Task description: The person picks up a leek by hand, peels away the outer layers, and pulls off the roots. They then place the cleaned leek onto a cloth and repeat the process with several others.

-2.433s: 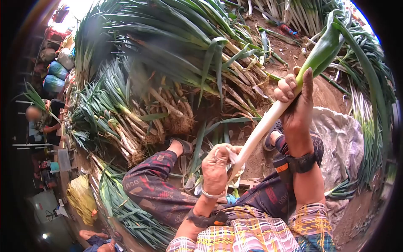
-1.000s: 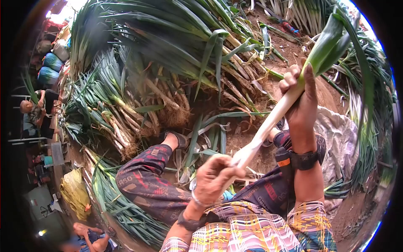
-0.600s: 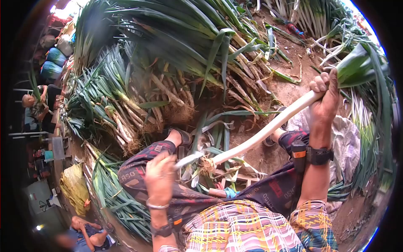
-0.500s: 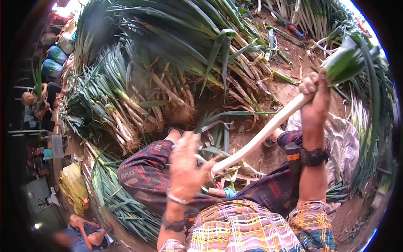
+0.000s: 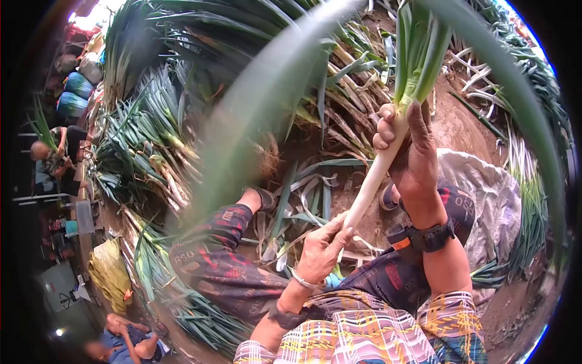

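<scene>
A long leek (image 5: pixel 370 183) slants across my lap, its white shank smooth and its green leaves fanned out at the top. My right hand (image 5: pixel 413 148) is wrapped around the shank just below the leaves. Lower down, my left hand (image 5: pixel 322 247) pinches the bottom end between thumb and fingers, which hide the tip. Two long leaves arch close to the camera, one of them blurred across the left of the view. Peeled strips of leaf (image 5: pixel 315 194) lie on the ground between my legs.
Unpeeled leeks with roots (image 5: pixel 163 139) are heaped ahead and to the left. Cleaner leeks (image 5: pixel 526 200) lie at the right, beside a whitish sack (image 5: pixel 485 194). A yellow bag (image 5: pixel 109 273) rests at left. Two other people (image 5: pixel 53 151) (image 5: pixel 130 340) sit along the left edge.
My right hand has brought the leek's leafy end leftward and closer to upright. My left hand, blurred before, has moved right and now grips the bottom end. Leaves have swung across the view.
</scene>
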Demonstrator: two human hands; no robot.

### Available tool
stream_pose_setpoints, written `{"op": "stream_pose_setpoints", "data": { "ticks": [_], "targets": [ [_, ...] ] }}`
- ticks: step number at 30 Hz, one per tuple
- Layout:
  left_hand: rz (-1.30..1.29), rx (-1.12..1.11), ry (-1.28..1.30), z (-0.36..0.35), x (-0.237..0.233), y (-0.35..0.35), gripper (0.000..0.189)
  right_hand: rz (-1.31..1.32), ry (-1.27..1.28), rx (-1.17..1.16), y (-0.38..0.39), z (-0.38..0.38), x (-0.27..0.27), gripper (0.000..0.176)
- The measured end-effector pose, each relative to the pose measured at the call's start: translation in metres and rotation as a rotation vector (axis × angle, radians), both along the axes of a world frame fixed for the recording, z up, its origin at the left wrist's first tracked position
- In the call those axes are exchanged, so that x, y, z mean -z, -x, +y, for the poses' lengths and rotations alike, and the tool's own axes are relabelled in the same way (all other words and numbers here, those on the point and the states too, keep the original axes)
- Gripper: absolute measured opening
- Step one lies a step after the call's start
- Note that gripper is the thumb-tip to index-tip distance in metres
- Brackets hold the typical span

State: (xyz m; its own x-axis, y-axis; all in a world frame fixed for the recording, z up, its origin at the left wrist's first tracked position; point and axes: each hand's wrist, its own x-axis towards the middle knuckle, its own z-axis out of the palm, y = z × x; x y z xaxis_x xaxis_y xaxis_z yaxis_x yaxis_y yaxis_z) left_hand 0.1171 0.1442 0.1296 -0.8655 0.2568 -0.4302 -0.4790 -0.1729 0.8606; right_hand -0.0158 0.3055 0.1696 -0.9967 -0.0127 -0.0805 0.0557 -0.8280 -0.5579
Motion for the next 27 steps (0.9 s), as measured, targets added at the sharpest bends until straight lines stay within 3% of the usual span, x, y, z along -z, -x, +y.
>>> {"op": "stream_pose_setpoints", "data": {
  "ticks": [2, 6, 15, 21, 24, 27],
  "targets": [
    [-0.032, -0.182, 0.026, 0.004, 0.001, -0.003, 0.032, -0.004, 0.012, 0.049, 0.0, -0.003, 0.0, 0.036],
    [0.049, -0.28, 0.134, 0.001, -0.001, -0.003, 0.028, -0.02, -0.033, 0.105, 0.001, -0.006, 0.005, 0.036],
    [-0.012, -0.099, 0.157, -0.005, -0.005, 0.004, 0.021, 0.024, -0.019, 0.022, -0.001, -0.008, 0.006, 0.033],
    [0.039, -0.095, 0.2, -0.003, -0.003, 0.001, 0.017, 0.031, -0.011, 0.005, 0.0, -0.008, 0.004, 0.034],
    [0.361, -0.07, 0.482, -0.005, 0.001, 0.004, 0.016, 0.042, -0.006, 0.015, 0.0, -0.009, 0.001, 0.034],
    [0.322, -0.087, 0.495, -0.002, -0.008, 0.003, 0.016, 0.004, -0.015, 0.081, 0.002, -0.008, 0.0, 0.035]
  ]
}}
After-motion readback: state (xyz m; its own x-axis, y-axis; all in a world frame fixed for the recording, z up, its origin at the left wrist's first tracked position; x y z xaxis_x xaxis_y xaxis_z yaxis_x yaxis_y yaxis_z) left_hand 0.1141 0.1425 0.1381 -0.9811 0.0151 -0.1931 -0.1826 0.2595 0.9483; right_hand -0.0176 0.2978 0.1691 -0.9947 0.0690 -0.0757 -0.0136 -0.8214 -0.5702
